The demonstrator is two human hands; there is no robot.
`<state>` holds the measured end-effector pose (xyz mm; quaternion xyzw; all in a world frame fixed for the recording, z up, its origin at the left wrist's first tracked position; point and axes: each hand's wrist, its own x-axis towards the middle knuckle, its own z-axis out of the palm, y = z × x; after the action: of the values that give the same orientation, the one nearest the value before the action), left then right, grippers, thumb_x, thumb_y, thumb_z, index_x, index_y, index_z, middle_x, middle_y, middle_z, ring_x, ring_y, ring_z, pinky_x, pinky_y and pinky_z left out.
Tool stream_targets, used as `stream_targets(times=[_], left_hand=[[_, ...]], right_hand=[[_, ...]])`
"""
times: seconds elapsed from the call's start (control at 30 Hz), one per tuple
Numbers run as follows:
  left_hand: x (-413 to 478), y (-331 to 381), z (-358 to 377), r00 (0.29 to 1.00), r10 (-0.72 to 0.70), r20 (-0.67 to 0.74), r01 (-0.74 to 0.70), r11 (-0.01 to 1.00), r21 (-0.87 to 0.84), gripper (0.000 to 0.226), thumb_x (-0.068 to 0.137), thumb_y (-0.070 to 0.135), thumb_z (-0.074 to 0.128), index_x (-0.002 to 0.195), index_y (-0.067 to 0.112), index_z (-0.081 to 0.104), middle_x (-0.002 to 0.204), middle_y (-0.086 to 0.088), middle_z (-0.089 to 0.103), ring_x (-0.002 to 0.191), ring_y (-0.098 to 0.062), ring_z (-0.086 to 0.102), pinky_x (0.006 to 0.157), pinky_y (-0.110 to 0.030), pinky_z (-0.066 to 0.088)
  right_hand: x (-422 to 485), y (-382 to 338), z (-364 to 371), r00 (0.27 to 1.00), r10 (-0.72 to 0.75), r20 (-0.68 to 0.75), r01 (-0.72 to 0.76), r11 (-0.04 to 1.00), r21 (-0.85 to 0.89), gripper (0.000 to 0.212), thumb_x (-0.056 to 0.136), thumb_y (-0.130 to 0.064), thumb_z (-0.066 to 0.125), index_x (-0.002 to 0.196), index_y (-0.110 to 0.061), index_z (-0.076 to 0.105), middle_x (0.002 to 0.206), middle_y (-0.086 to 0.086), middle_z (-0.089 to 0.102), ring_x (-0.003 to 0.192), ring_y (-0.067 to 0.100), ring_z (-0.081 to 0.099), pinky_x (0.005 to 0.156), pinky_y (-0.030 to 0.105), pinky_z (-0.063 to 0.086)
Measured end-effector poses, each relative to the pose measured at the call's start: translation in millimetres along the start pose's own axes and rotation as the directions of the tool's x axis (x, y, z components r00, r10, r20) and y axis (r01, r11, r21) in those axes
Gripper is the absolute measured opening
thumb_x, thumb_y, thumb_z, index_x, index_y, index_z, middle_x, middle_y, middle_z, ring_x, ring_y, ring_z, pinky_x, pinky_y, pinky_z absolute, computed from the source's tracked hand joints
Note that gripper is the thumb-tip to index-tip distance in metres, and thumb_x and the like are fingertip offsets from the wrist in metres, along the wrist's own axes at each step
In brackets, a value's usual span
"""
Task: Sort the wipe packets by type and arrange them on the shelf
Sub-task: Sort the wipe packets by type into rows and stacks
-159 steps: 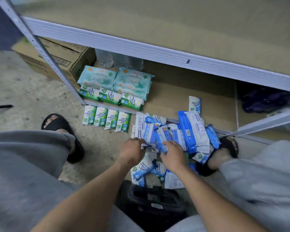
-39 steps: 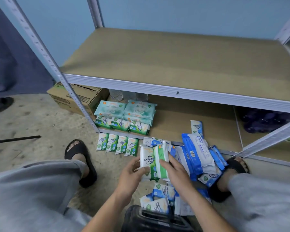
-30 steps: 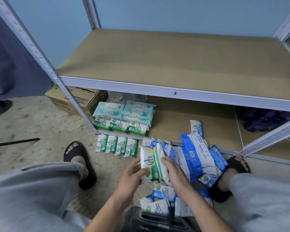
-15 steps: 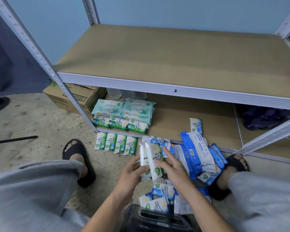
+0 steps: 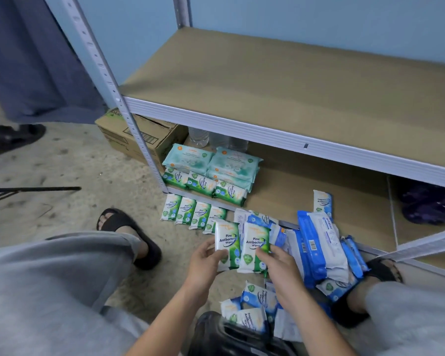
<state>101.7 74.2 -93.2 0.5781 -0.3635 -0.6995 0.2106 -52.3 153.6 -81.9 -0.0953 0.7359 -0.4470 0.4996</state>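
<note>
Head view: at frame centre, the left hand [image 5: 206, 258] and right hand [image 5: 280, 263] each pinch one green packet [image 5: 226, 240] by its lower end, side by side above the floor. Held so low, a slick packet could slip into the blue pile [image 5: 319, 247] at right, or knock the floor row [image 5: 190, 211] just above, short of the bottom shelf [image 5: 293, 191].

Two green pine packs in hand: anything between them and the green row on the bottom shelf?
Nothing visible blocks it. Only the floor row of four green packets lies flat between the held pine packets and the shelf row, probably low enough to pass over. Bare board shows right of that row.
</note>
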Motion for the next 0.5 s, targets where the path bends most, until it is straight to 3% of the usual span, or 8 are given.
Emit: stream_targets(times=[0.1,0.17,0.27,0.37,0.43,0.5], left_hand=[[11.1,-11.4,-14.4,0.989,-0.078,-0.125,0.073,0.996,-0.048,0.027,0.094,0.0,0.058,0.111,0.018,0.067,0.094,-0.003,0.077,0.087,-0.025,0.074,0.07,-0.033,0.06],[21.5,-23.3,-25.3,0.971,-0.124,-0.204,0.112,0.991,-0.07,0.025,0.095,0.001,0.056,0.11,0.018,0.066,0.098,-0.005,0.074,0.088,-0.025,0.072,0.068,-0.032,0.058],[41.7,-49.1,-42.8,0.924,-0.202,-0.324,0.189,0.979,-0.07,0.025,0.093,0.001,0.054,0.102,0.021,0.066,0.092,-0.001,0.072,0.081,-0.023,0.072,0.068,-0.034,0.059],[62.5,-78.5,-63.0,0.875,-0.25,-0.416,0.268,0.963,-0.014,0.031,0.085,0.006,0.054,0.106,0.023,0.069,0.089,0.002,0.073,0.081,-0.024,0.071,0.078,-0.041,0.061],[79.4,-97.4,-79.0,0.853,-0.262,-0.451,0.306,0.952,0.026,0.033,0.08,0.01,0.054,0.106,0.024,0.07,0.091,0.002,0.074,0.081,-0.023,0.071,0.079,-0.04,0.06],[93.8,-107.8,-94.6,0.847,-0.259,-0.464,0.329,0.941,0.075,0.029,0.077,0.013,0.051,0.098,0.026,0.068,0.091,0.002,0.074,0.082,-0.022,0.07,0.08,-0.038,0.059]], right_hand=[[12.1,9.5,13.7,0.998,0.046,-0.035,-0.049,0.993,-0.104,0.007,0.094,-0.016,0.067,0.089,-0.019,0.069,0.088,0.0,0.072,0.085,0.016,0.066,0.073,0.034,0.048],[20.1,17.7,26.1,0.996,0.074,-0.05,-0.081,0.98,-0.184,0.007,0.091,-0.014,0.068,0.096,-0.012,0.073,0.088,0.003,0.076,0.086,0.023,0.071,0.078,0.04,0.055],[33.0,29.2,45.6,0.993,0.094,-0.065,-0.109,0.951,-0.291,0.005,0.089,-0.011,0.069,0.085,-0.011,0.072,0.078,0.003,0.075,0.078,0.026,0.072,0.077,0.05,0.059],[43.9,38.2,65.6,0.992,0.111,-0.053,-0.123,0.916,-0.383,0.005,0.087,-0.014,0.071,0.084,-0.01,0.069,0.077,0.002,0.072,0.077,0.025,0.07,0.077,0.046,0.058],[51.8,42.6,81.9,0.991,0.131,-0.042,-0.136,0.89,-0.435,0.009,0.085,-0.016,0.072,0.08,-0.016,0.065,0.077,-0.001,0.071,0.079,0.025,0.07,0.079,0.047,0.058],[63.0,46.1,100.1,0.99,0.138,-0.001,-0.119,0.854,-0.507,0.011,0.085,-0.017,0.073,0.082,-0.02,0.062,0.085,0.0,0.069,0.084,0.025,0.067,0.076,0.038,0.055]])
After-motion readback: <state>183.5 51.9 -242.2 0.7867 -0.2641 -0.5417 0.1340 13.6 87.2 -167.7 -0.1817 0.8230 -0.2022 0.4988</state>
